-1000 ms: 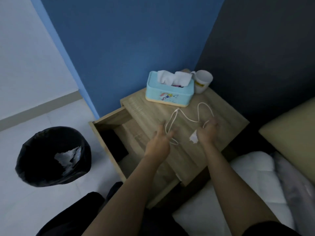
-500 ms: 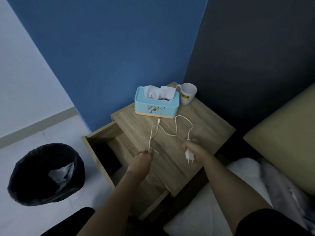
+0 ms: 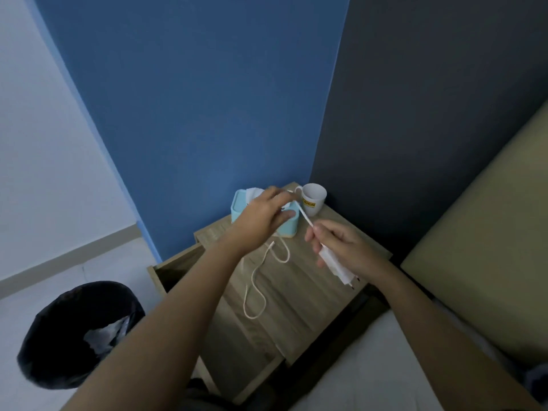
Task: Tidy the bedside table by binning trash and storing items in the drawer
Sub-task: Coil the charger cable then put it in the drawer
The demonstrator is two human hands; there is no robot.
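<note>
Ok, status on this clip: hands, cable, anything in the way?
Both hands up: left hand and right hand pinching the charger cable, plug in right. Slack trails on the table. Drawer open, nothing in the way.

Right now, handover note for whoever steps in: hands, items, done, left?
Left hand: raised, pinching the white charger cable.
Right hand: gripping the charger plug, cable taut between hands; the rest hangs in loops over the bedside table.
Drawer is open. Bin already holds some trash.
Left: coil the charger and put it in the drawer. Tissue box and mug remain at the back.
</note>
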